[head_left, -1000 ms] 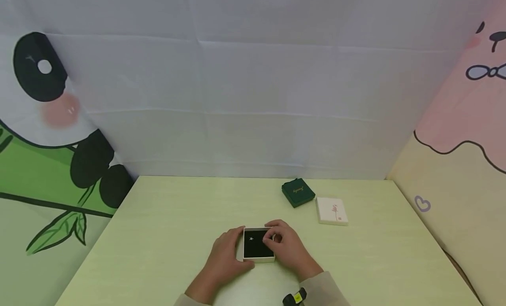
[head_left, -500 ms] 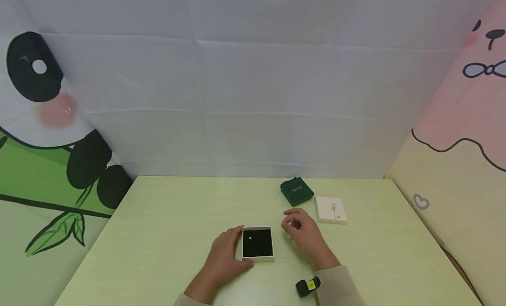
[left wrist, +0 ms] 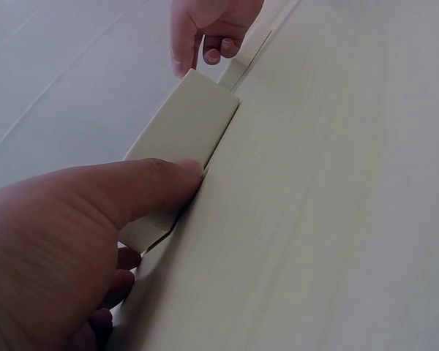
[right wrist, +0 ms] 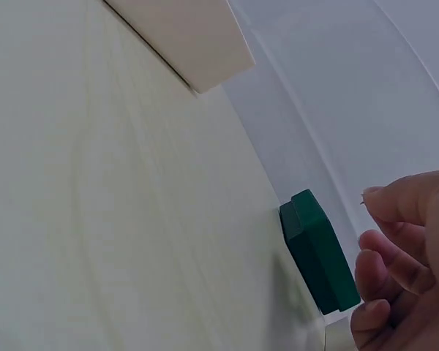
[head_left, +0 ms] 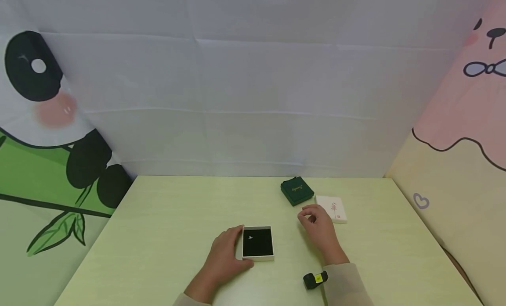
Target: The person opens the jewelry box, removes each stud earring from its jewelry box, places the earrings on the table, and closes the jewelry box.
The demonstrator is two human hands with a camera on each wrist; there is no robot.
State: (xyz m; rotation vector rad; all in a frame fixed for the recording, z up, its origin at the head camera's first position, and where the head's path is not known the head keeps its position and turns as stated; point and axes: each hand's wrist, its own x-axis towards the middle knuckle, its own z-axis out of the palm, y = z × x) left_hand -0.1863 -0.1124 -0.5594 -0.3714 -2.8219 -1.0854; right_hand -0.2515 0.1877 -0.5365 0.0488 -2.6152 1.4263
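My left hand holds a small white jewelry box by its left side, thumb at the front edge and fingers toward the back. Black padding lines the box, and a tiny silver star-shaped stud sits in its upper left. To the right of the box, my right hand is held above the table, thumb and index finger pinched together. A tiny pin-like piece just shows at those fingertips in the right wrist view; most of it is hidden.
Behind my right hand lies a white lid with a pink flower print, partly covered by the hand. Left of the lid is a dark green box with gold lettering. A white cloth hangs along the table's back edge.
My right hand has moved from over the white box to the right and back, toward the lid, with fingers still pinched. My left hand has stayed on the box.
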